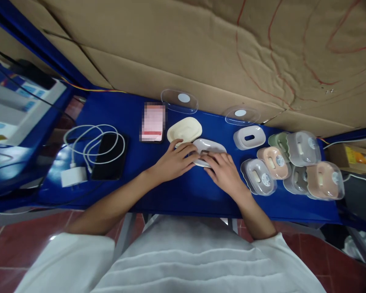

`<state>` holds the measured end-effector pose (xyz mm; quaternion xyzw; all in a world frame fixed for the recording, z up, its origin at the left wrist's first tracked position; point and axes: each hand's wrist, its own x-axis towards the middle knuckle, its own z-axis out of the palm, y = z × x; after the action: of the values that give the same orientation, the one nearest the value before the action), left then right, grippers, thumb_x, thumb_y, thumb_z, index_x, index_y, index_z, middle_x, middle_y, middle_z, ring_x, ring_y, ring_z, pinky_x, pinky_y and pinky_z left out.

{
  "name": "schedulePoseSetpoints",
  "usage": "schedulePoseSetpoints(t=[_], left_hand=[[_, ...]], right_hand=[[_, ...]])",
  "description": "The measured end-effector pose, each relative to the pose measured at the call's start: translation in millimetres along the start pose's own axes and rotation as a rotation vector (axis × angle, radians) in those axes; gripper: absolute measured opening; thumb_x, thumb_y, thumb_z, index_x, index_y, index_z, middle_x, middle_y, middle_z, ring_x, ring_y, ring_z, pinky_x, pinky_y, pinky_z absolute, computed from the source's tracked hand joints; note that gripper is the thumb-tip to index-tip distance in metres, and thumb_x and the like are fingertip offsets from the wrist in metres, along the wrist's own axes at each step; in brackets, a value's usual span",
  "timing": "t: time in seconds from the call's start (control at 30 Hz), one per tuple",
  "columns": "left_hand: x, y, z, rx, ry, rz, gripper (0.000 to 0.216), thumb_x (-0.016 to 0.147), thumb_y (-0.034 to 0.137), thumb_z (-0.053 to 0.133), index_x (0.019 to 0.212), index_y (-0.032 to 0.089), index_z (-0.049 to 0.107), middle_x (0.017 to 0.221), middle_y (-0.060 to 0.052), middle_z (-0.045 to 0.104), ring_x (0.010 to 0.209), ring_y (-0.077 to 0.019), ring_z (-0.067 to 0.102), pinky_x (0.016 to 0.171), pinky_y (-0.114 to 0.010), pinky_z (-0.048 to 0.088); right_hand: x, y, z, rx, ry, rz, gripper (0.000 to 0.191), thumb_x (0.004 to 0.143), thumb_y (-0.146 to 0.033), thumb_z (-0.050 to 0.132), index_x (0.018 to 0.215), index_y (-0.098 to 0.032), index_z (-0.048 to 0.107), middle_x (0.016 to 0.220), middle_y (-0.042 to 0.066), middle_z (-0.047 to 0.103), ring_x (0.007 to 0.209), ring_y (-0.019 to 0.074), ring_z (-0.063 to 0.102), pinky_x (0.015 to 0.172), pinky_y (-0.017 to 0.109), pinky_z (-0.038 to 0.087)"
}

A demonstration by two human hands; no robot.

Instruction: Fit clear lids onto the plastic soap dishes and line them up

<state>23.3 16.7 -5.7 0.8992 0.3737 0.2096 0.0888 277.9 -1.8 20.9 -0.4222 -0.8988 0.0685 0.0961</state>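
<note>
A shallow pale grey plastic dish (212, 145) lies at the middle of the blue table. My left hand (178, 160) is at its left end, fingers bent over the rim and its thumb side close to a cream oval dish (185, 129). Over the front right of the grey dish, my right hand (224, 171) has its fingers curled inside and its thumb at the near rim. Both hands grip this dish; the fingers hide part of its inside. Just behind the hands, the cream dish rests on the table.
Several lidded boxes (264, 179) are grouped at the right, near a white slotted cover (249, 137). Two clear lids (179, 101) lie by the cardboard wall (171, 53). A lit phone (153, 122), a black phone (108, 162) and a charger (73, 176) with its cable are at left.
</note>
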Motion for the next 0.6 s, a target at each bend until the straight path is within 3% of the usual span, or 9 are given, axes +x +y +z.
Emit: schedulePoseSetpoints(t=[0.17,0.27,0.33,0.43,0.53,0.6], left_hand=[[0,-1,2,-0.019,-0.011,0.010,0.019,0.104,0.027,0.064,0.121,0.027,0.074,0.128,-0.009,0.075,0.129,-0.0308,0.065,0.115,-0.053,0.046],[7,-14,-13,-0.016,0.027,0.008,0.024,0.107,0.036,0.061,0.125,0.025,0.071,0.133,-0.009,0.074,0.128,-0.0291,0.066,0.115,-0.050,0.047],[19,-32,-30,0.045,0.141,-0.104,0.030,0.109,0.034,0.056,0.135,0.023,0.067,0.141,-0.011,0.070,0.133,-0.0290,0.064,0.115,-0.048,0.048],[45,-66,-53,0.246,0.272,-0.401,0.049,0.107,0.030,0.060,0.154,0.019,0.053,0.158,-0.016,0.056,0.146,-0.0371,0.053,0.120,-0.054,0.043],[68,-93,-61,0.368,0.163,-0.535,0.060,0.107,0.027,0.060,0.162,0.015,0.041,0.162,-0.021,0.049,0.148,-0.0431,0.049,0.120,-0.060,0.041],[78,-101,-57,0.392,0.118,-0.562,0.051,0.107,0.024,0.059,0.156,0.014,0.047,0.154,-0.020,0.055,0.144,-0.0418,0.052,0.119,-0.060,0.041]], right_hand=[[-1,9,10,0.017,0.024,-0.051,0.043,0.110,-0.018,0.050,0.151,-0.024,0.065,0.153,0.010,0.067,0.138,0.0287,0.061,0.120,0.049,0.045],[-4,11,15,-0.002,0.039,-0.074,0.044,0.111,-0.020,0.050,0.153,-0.021,0.063,0.154,0.012,0.066,0.140,0.0291,0.061,0.123,0.051,0.044],[-7,12,18,-0.005,0.056,-0.095,0.046,0.111,-0.025,0.052,0.156,-0.019,0.060,0.157,0.014,0.063,0.143,0.0298,0.060,0.127,0.053,0.042],[-11,13,22,0.021,0.079,-0.120,0.049,0.111,-0.028,0.053,0.159,-0.017,0.056,0.160,0.015,0.061,0.147,0.0300,0.058,0.130,0.055,0.040],[-12,13,24,0.096,0.078,-0.150,0.047,0.112,-0.029,0.053,0.158,-0.021,0.057,0.159,0.012,0.062,0.149,0.0279,0.057,0.132,0.056,0.040],[-12,13,23,0.157,0.069,-0.177,0.047,0.113,-0.030,0.052,0.159,-0.024,0.056,0.159,0.011,0.063,0.149,0.0265,0.057,0.132,0.057,0.040]])
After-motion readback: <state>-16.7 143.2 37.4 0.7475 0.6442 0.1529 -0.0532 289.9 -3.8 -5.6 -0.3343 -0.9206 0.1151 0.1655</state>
